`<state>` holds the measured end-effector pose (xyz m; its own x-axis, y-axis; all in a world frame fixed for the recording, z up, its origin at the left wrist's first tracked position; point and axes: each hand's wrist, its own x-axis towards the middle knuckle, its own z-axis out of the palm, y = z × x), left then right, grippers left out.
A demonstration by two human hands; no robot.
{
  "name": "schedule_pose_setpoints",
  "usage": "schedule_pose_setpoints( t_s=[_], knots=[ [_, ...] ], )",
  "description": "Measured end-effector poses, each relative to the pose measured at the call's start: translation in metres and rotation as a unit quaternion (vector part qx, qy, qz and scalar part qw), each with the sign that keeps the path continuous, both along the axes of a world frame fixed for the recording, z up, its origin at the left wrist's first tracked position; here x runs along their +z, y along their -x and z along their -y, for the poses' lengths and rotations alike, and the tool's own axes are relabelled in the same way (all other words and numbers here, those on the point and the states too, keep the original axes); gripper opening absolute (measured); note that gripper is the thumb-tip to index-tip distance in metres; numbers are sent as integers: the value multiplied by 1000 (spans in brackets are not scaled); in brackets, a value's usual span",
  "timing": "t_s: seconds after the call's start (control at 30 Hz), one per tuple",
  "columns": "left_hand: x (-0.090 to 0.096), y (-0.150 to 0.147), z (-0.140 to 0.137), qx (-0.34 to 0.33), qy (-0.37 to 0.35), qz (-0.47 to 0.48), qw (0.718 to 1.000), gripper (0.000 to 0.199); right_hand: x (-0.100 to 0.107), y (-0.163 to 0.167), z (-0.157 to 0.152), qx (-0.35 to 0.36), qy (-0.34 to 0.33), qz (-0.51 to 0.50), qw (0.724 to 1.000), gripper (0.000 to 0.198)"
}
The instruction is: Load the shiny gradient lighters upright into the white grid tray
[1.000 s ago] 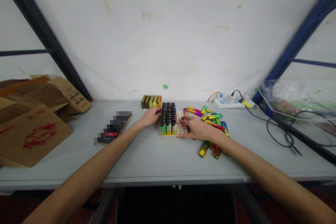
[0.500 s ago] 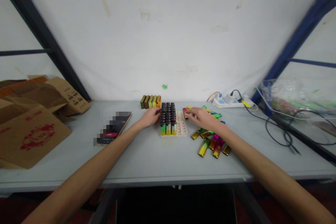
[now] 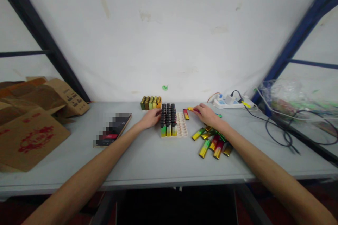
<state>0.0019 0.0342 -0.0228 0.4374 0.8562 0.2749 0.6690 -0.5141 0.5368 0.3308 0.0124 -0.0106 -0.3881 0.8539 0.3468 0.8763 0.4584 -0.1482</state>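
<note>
While lighters (image 3: 169, 129) stand upright in tray (image 3: 182, 135), red-yellow lighter (image 3: 186, 114) lies ~front-to-back, yellow end twd desk (image 3: 148, 163) front edge; L hand (image 3: 151, 118), R hand (image 3: 207, 115) grip: can't tell.

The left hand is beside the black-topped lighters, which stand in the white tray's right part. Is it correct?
Wrong side: the head view shows the black-topped lighters standing in the left part of the white tray. The left hand is beside them.
</note>
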Motion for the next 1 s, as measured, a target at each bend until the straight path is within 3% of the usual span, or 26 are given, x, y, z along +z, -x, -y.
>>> schedule_pose_setpoints(
  t_s=[0.1,0.2,0.43,0.5,0.7,0.83,0.9,1.0],
  knots=[
    [0,0,0,-3,-1,-3,1000,39,1,-6,-3,30,-23,-90,995,26],
    [-1,1,-1,-5,-3,-4,1000,38,2,-11,-6,39,-3,-214,976,26],
    [-2,2,-1,-5,-5,-1,1000,38,10,1,3,78,136,-502,851,50],
    [-1,2,0,-6,-3,1,1000,37,15,5,9,77,161,-517,837,49],
    [-1,1,0,-5,-6,1,1000,35,20,11,16,87,180,-475,857,46],
    [0,1,1,0,-6,-5,1000,34,14,18,17,126,247,-518,809,49],
    [1,0,2,-1,-7,-2,1000,34,13,22,19,121,271,-524,799,47],
    [1,0,2,-6,-6,7,1000,35,13,26,22,95,250,-509,818,46]
  ],
)
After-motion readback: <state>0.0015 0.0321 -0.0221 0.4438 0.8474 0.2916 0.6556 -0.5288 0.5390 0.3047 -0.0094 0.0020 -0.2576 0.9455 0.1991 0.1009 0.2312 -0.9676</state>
